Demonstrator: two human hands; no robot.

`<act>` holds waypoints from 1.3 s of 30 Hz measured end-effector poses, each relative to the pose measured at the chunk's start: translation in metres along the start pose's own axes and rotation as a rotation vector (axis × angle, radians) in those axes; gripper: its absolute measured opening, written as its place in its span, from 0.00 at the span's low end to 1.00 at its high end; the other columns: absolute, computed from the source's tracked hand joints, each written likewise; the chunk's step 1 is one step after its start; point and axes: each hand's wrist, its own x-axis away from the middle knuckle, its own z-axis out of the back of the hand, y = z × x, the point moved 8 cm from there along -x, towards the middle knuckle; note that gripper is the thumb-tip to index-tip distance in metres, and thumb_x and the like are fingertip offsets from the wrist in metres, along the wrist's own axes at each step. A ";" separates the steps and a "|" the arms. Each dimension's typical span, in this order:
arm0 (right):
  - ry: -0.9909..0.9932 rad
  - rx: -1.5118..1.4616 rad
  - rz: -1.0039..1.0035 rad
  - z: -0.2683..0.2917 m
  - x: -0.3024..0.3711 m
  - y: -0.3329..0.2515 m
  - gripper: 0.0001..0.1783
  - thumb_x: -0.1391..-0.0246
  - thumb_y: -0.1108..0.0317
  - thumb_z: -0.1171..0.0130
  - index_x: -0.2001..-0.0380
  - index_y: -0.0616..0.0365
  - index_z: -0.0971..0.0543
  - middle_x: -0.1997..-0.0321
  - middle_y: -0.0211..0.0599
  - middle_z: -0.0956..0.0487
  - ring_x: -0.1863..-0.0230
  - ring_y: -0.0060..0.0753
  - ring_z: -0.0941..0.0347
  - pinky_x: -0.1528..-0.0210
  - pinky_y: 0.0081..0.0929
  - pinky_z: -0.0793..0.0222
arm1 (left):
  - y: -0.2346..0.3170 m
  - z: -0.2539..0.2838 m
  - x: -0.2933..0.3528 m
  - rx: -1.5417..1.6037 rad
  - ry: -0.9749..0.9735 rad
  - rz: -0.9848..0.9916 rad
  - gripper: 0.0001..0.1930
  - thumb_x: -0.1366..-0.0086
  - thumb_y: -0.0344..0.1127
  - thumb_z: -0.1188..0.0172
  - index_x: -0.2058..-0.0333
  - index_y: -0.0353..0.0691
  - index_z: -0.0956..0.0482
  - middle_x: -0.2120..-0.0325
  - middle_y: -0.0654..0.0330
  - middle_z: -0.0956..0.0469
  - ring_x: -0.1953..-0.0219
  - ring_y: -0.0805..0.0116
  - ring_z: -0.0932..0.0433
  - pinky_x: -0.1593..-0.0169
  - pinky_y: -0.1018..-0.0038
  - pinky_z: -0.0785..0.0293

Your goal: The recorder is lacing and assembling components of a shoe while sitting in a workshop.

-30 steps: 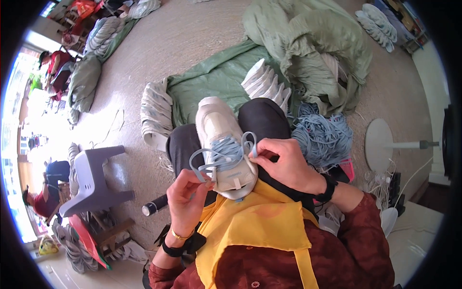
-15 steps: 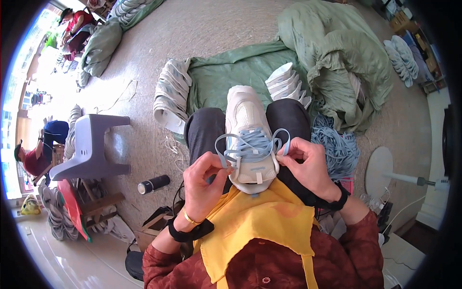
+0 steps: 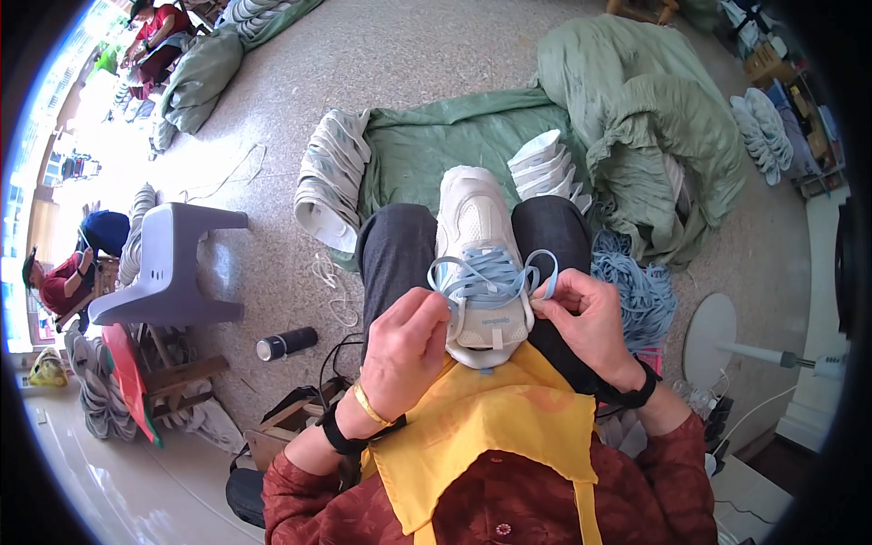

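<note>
- A green sheet [image 3: 454, 150] lies spread on the speckled floor ahead of the person, with a bunched heap of green cloth [image 3: 654, 118] at its right end.
- A grey plastic stool [image 3: 173, 263] stands to the left, well apart from the lap.
- Two stacks of white shoe soles rest on the sheet: a long stack [image 3: 331, 177] at the left, a shorter stack [image 3: 549, 168] just beyond the right knee.
- A yellow apron [image 3: 481, 427] covers the person's front, its top edge touching the heel of the shoe.
- A white shoe [image 3: 477, 245] lies on the lap between the dark-trousered knees, toe pointing away.
- A pile of light blue laces [image 3: 636, 291] sits on the floor beside the right thigh.
- The left hand [image 3: 404, 350] is closed, fingers pinched on the blue lace [image 3: 486, 277] at the shoe's left side.
- The right hand [image 3: 590, 322] is pinched shut on the lace's other end, at the right side.
- A dark bottle [image 3: 286, 343] lies on the floor, near the left knee.
</note>
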 end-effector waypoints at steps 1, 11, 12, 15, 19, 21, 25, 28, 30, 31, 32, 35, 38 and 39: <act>0.000 0.001 0.000 0.000 0.000 -0.001 0.04 0.44 0.82 0.33 0.65 0.67 0.18 0.67 0.35 0.14 0.64 0.20 0.16 0.59 0.20 0.20 | 0.006 -0.001 -0.003 -0.039 -0.020 -0.037 0.09 0.45 0.15 0.41 0.68 0.35 0.27 0.72 0.52 0.26 0.71 0.48 0.22 0.68 0.63 0.25; -0.011 0.043 0.014 -0.001 -0.001 -0.008 0.04 0.44 0.83 0.35 0.64 0.67 0.17 0.67 0.37 0.13 0.62 0.22 0.15 0.58 0.21 0.19 | 0.002 -0.010 -0.006 -0.056 -0.071 0.009 0.08 0.43 0.16 0.40 0.68 0.34 0.27 0.73 0.52 0.25 0.71 0.52 0.19 0.68 0.66 0.24; -0.011 0.039 0.014 0.000 0.000 -0.008 0.04 0.44 0.83 0.35 0.64 0.68 0.17 0.67 0.37 0.13 0.62 0.22 0.15 0.58 0.21 0.19 | -0.009 -0.009 -0.004 0.018 -0.044 0.105 0.08 0.43 0.16 0.39 0.68 0.33 0.27 0.74 0.52 0.24 0.72 0.55 0.18 0.69 0.67 0.24; -0.019 -0.004 0.009 0.001 0.001 -0.006 0.04 0.43 0.83 0.36 0.64 0.68 0.17 0.65 0.37 0.13 0.62 0.23 0.15 0.59 0.22 0.18 | -0.014 -0.008 -0.001 0.097 0.004 0.148 0.08 0.43 0.16 0.39 0.68 0.33 0.28 0.75 0.52 0.25 0.73 0.56 0.19 0.69 0.68 0.24; 0.006 -0.031 0.026 0.002 -0.001 -0.006 0.04 0.43 0.84 0.37 0.65 0.68 0.17 0.63 0.38 0.13 0.63 0.23 0.15 0.59 0.22 0.18 | -0.008 -0.006 0.000 0.047 0.067 0.106 0.08 0.43 0.16 0.40 0.68 0.34 0.28 0.75 0.53 0.28 0.73 0.55 0.22 0.68 0.66 0.26; 0.005 0.049 0.049 0.002 -0.002 -0.006 0.03 0.43 0.83 0.36 0.66 0.67 0.17 0.64 0.37 0.13 0.64 0.23 0.15 0.60 0.21 0.19 | -0.009 -0.008 0.001 0.051 0.073 0.104 0.08 0.43 0.15 0.40 0.68 0.34 0.28 0.75 0.53 0.28 0.73 0.55 0.22 0.68 0.66 0.26; -0.019 0.071 0.080 -0.001 -0.004 -0.009 0.02 0.44 0.81 0.35 0.67 0.66 0.17 0.65 0.36 0.13 0.66 0.21 0.16 0.62 0.21 0.20 | -0.005 -0.012 0.006 -0.053 0.060 0.077 0.09 0.45 0.15 0.38 0.68 0.34 0.27 0.73 0.54 0.25 0.72 0.58 0.19 0.66 0.69 0.24; -0.023 0.088 0.093 -0.002 -0.004 -0.011 0.02 0.44 0.81 0.34 0.68 0.66 0.17 0.66 0.36 0.13 0.68 0.19 0.17 0.64 0.21 0.21 | -0.006 -0.013 0.007 -0.057 0.067 0.051 0.09 0.44 0.15 0.39 0.68 0.34 0.27 0.73 0.54 0.25 0.72 0.58 0.19 0.67 0.69 0.24; -0.018 0.149 0.152 -0.002 -0.002 -0.021 0.02 0.44 0.80 0.34 0.67 0.66 0.18 0.67 0.38 0.13 0.69 0.18 0.18 0.66 0.21 0.22 | -0.007 -0.013 0.007 -0.019 0.085 0.059 0.09 0.45 0.16 0.38 0.68 0.34 0.27 0.73 0.54 0.25 0.72 0.58 0.20 0.66 0.69 0.24; -0.013 0.151 0.152 -0.001 -0.002 -0.019 0.02 0.44 0.80 0.34 0.67 0.66 0.18 0.67 0.38 0.13 0.69 0.18 0.18 0.66 0.21 0.22 | -0.008 -0.013 0.008 0.016 0.103 0.071 0.10 0.45 0.16 0.37 0.67 0.34 0.27 0.73 0.54 0.25 0.72 0.58 0.20 0.66 0.69 0.24; -0.002 0.123 0.122 0.001 -0.001 -0.014 0.04 0.45 0.80 0.33 0.67 0.65 0.19 0.69 0.37 0.14 0.70 0.20 0.18 0.66 0.21 0.22 | -0.006 -0.012 0.008 0.019 0.101 0.067 0.10 0.45 0.16 0.37 0.67 0.34 0.27 0.73 0.54 0.25 0.72 0.58 0.20 0.66 0.69 0.24; 0.059 0.191 0.159 0.008 0.004 -0.021 0.08 0.47 0.79 0.30 0.66 0.64 0.21 0.70 0.37 0.17 0.71 0.26 0.18 0.68 0.23 0.23 | -0.002 -0.011 0.008 0.048 0.076 0.081 0.12 0.46 0.18 0.33 0.66 0.34 0.27 0.72 0.54 0.25 0.71 0.58 0.20 0.64 0.69 0.23; 0.113 0.369 0.362 0.010 0.014 -0.048 0.11 0.49 0.78 0.28 0.66 0.61 0.23 0.69 0.37 0.20 0.70 0.34 0.19 0.69 0.27 0.25 | 0.002 -0.013 0.009 -0.027 0.017 0.027 0.15 0.47 0.20 0.30 0.64 0.34 0.27 0.70 0.54 0.24 0.68 0.57 0.20 0.63 0.68 0.23; 0.119 0.450 0.499 0.006 0.020 -0.061 0.13 0.51 0.78 0.28 0.67 0.60 0.23 0.68 0.38 0.21 0.69 0.38 0.20 0.69 0.29 0.25 | 0.003 -0.014 0.010 -0.062 0.009 0.013 0.15 0.47 0.20 0.30 0.64 0.35 0.27 0.69 0.54 0.24 0.68 0.57 0.20 0.63 0.68 0.23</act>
